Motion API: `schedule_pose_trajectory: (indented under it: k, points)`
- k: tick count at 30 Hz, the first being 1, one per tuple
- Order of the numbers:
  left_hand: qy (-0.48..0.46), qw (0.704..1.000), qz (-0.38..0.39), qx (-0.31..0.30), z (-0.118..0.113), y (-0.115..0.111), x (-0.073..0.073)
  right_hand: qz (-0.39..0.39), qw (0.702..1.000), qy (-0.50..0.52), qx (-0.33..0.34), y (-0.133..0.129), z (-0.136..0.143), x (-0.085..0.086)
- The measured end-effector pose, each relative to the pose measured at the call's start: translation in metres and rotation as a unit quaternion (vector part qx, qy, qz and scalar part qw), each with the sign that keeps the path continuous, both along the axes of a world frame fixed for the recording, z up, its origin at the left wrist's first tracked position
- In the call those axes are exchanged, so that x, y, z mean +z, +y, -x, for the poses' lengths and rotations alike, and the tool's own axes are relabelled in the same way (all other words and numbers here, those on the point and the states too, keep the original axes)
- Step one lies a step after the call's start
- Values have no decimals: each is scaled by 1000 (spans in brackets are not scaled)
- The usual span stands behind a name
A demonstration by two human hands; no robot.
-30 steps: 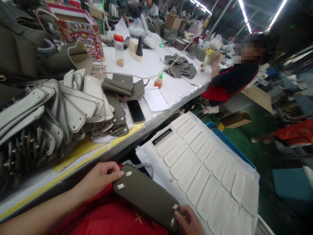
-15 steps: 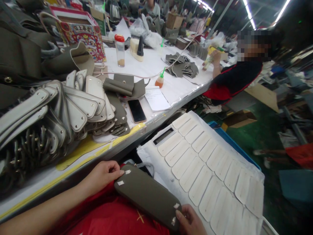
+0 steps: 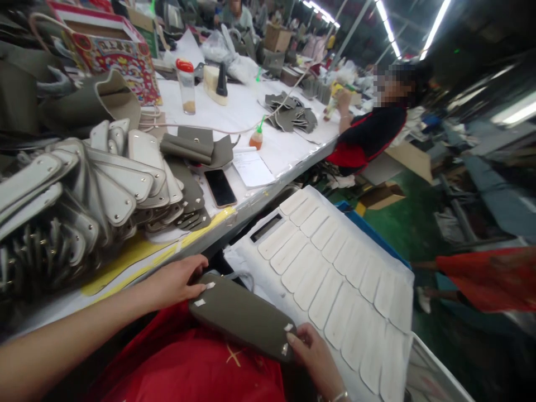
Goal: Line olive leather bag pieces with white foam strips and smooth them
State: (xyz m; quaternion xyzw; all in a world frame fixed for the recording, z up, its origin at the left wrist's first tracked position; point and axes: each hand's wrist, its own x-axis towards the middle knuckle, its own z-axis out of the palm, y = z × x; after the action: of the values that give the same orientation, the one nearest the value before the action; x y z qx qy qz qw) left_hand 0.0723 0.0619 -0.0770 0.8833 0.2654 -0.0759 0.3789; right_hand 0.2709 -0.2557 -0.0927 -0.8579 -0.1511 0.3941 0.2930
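My left hand point(image 3: 184, 283) grips the left end of a long, round-cornered olive leather panel point(image 3: 245, 321), its thumb lying beside a white tape bit. At the other end my right hand point(image 3: 313, 354) pinches the edge, the thumb near two more tape bits. The panel is held over my red-clothed lap. A pale strap loop point(image 3: 245, 277) shows behind its upper edge. Just beyond the panel, several pale rounded pieces point(image 3: 324, 304) lie in overlapping rows on a white-covered board point(image 3: 288, 192) beside the table.
On the table point(image 3: 163, 137) are a heap of pale riveted straps point(image 3: 119, 204), a phone point(image 3: 220, 187), a notepad point(image 3: 253, 167), a small orange bottle point(image 3: 255, 138) and a red-lidded jar point(image 3: 186, 86). A co-worker point(image 3: 372, 131) sits farther along. Someone in orange point(image 3: 486, 279) stands at right.
The view has swung right, so the table and board sit farther left. My right hand and its end of the panel appear higher, with more of the wrist showing. Both hands keep their hold.
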Motion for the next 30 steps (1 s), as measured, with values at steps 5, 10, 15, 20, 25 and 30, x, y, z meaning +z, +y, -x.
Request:
schedule_pose_trajectory:
  k: [5,10,15,20,25,30]
  points:
    - [-80,985,-111,-107,-5,-18,5,-15,956,-288,54,2,18,18]
    - [-108,948,-128,-271,-24,-57,-6,-97,849,-437,281,35,50,5]
    - [-110,936,-162,-294,-36,-60,-19,-80,831,-424,352,59,57,-15]
    - [-112,933,-167,-298,-36,-58,-17,-53,829,-426,358,58,57,-18]
    - [-129,931,-170,-294,-32,-59,-17,-83,799,-443,398,54,59,-12]
    - [-130,927,-176,-306,-32,-57,-17,-102,779,-437,438,53,55,-8]
